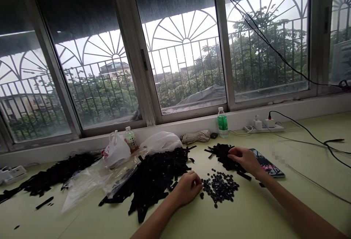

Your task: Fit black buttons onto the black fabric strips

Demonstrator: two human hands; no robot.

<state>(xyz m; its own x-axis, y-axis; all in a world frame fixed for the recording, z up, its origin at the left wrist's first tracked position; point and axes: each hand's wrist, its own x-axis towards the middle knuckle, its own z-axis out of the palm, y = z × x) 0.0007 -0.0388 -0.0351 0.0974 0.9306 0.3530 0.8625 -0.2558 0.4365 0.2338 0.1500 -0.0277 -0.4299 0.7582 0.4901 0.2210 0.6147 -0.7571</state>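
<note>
Dark buttons [221, 188] lie heaped on the surface [197, 222]. Taking that heap as centre: left hand [188, 189] at nine o'clock, fingers curled, thumb near forefinger; grip cannot be told. Right hand [246, 161] between one and two o'clock, fingertips drawn together at black strips [222, 154]; hold on one unconfirmed. Phone [268, 164] at two o'clock.

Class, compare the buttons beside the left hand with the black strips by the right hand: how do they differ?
The buttons are small and round; the strips are longer and narrow.
The buttons show glints of light; the strips look dull.
The buttons lie mostly nearer the camera than the strips.
Both are dark and lie in loose piles on the table.
</note>
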